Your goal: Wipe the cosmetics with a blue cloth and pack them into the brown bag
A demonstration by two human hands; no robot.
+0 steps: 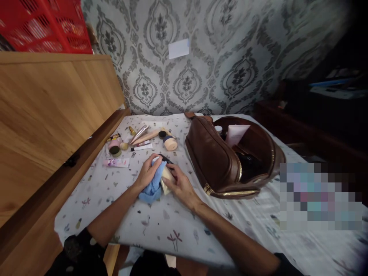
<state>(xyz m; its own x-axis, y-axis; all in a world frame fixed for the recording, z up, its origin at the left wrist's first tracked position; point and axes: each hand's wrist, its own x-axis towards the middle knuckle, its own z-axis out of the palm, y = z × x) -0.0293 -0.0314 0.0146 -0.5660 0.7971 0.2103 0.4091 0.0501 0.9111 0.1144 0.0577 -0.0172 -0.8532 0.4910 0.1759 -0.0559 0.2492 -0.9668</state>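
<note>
My left hand (148,172) is closed around a blue cloth (153,188), which it presses against a cream-coloured container (166,186). My right hand (182,188) grips that container from the other side, its fingers wrapped over it. A slim black piece (166,158) shows just beyond my fingertips; I cannot tell whether it belongs to the container. Most of the container is hidden by the cloth and my fingers. To the right of my hands stands a brown leather bag (211,153), unzipped, with a pale pink tube (236,134) and a white-capped item (218,129) inside.
Cosmetics lie on the patterned cloth (120,207) past my hands: a pink-and-white tube (116,163), a dark-lidded jar (115,150), a beige round jar (170,143) and several slim tubes. A wooden cabinet (57,96) borders the left, with a red basket (46,27) on top.
</note>
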